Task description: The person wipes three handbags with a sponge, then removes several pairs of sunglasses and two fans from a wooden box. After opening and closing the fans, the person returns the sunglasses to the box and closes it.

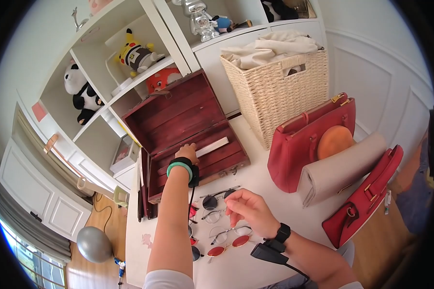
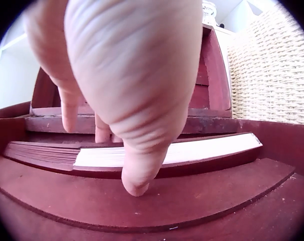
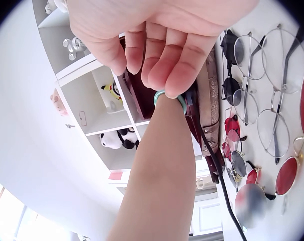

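Observation:
In the head view my left hand (image 1: 187, 153) reaches into an open dark red wooden case (image 1: 178, 108). It is at the left end of a slim book-like item (image 1: 213, 146), dark red with a white edge. The left wrist view shows the thumb on the near side of this item (image 2: 207, 149) and fingers on its far side, partly hidden. My right hand (image 1: 253, 212) hangs above several pairs of glasses (image 1: 217, 250) with loosely bent fingers and nothing held. In the right wrist view its fingers curve loosely over the left forearm's background.
A wicker basket (image 1: 279, 91) with cloth stands behind the white table (image 1: 142, 260). To the right are a red handbag (image 1: 289, 149), an orange round thing (image 1: 335, 140), a beige bag (image 1: 340, 168) and another red bag (image 1: 366, 197). Shelves with plush toys are behind.

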A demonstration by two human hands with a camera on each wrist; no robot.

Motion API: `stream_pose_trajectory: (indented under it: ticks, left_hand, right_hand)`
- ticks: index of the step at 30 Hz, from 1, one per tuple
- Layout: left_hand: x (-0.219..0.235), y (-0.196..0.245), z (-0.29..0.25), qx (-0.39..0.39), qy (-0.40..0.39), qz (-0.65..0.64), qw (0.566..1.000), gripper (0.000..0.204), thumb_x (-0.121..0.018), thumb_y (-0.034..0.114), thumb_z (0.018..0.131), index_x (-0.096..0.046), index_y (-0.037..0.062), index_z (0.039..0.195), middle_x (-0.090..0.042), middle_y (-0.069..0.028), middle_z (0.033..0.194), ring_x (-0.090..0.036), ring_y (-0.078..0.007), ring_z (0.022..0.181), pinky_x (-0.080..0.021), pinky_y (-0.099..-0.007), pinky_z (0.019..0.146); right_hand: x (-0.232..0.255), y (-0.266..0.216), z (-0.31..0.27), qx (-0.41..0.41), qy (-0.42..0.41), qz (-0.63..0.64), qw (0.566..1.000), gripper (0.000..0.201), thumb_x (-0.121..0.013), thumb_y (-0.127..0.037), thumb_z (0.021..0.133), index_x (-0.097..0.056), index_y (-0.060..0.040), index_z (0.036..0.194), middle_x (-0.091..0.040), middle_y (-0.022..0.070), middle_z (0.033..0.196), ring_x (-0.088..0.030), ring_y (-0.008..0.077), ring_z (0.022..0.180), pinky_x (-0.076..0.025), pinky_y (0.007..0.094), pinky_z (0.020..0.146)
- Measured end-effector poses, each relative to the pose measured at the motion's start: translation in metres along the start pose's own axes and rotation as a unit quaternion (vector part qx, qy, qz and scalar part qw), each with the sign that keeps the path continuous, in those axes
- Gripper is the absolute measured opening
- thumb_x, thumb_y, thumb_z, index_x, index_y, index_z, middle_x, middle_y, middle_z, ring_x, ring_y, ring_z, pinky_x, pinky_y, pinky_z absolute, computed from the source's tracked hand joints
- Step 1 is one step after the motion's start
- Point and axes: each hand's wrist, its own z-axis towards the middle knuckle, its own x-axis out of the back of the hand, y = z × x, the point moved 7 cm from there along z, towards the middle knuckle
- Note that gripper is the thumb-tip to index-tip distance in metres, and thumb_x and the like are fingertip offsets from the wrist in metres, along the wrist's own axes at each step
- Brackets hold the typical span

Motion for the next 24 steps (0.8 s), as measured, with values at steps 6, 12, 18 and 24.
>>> stream_pose_trajectory:
  ticks: [6, 12, 18, 24]
  left_hand:
    - [-0.003, 0.003, 0.007, -0.063, -0.038, -0.028, 0.997, 0.039, -0.074, 0.023, 0.066, -0.067, 0.0113, 0.102, -0.065, -0.0165, 0.101, -0.062, -0.0311, 0.099, -0.050, -0.0406, 0.087]
    - [0.053, 0.015, -0.026, -0.070, 0.130, -0.078, 0.986, 0.039, -0.070, 0.025, 0.072, -0.065, 0.0022, 0.103, -0.065, -0.0185, 0.099, -0.061, -0.0359, 0.094, -0.049, -0.0437, 0.083]
    - [0.163, -0.002, -0.076, -0.120, 0.343, -0.307, 0.880, 0.037, -0.069, 0.022, 0.079, -0.062, 0.0002, 0.109, -0.066, -0.0185, 0.094, -0.065, -0.0308, 0.082, -0.051, -0.0370, 0.073]
    - [0.180, 0.006, -0.167, -0.164, 0.228, -0.609, 0.742, 0.031, -0.055, 0.018, 0.094, -0.053, -0.0031, 0.116, -0.063, -0.0041, 0.093, -0.061, -0.0105, 0.082, -0.051, -0.0259, 0.068]
  right_hand:
    - [-0.001, 0.000, 0.000, -0.005, -0.003, -0.002, 1.000, 0.013, -0.054, -0.013, 0.093, -0.055, -0.0018, 0.101, -0.060, 0.0083, 0.086, -0.059, 0.0129, 0.066, -0.052, 0.0278, 0.060]
    - [0.000, 0.006, 0.002, -0.006, -0.004, -0.007, 1.000, 0.014, -0.054, -0.013, 0.094, -0.055, -0.0014, 0.101, -0.060, 0.0084, 0.084, -0.059, 0.0127, 0.065, -0.051, 0.0278, 0.059]
    - [0.006, 0.003, 0.002, 0.004, 0.023, -0.056, 0.998, 0.020, -0.052, -0.019, 0.095, -0.053, -0.0023, 0.106, -0.058, 0.0093, 0.092, -0.058, 0.0147, 0.074, -0.051, 0.0300, 0.068]
    - [0.016, -0.020, 0.000, 0.131, 0.137, -0.119, 0.975, 0.038, -0.042, -0.032, 0.098, -0.045, -0.0024, 0.123, -0.051, 0.0121, 0.115, -0.053, 0.0189, 0.103, -0.045, 0.0340, 0.088]
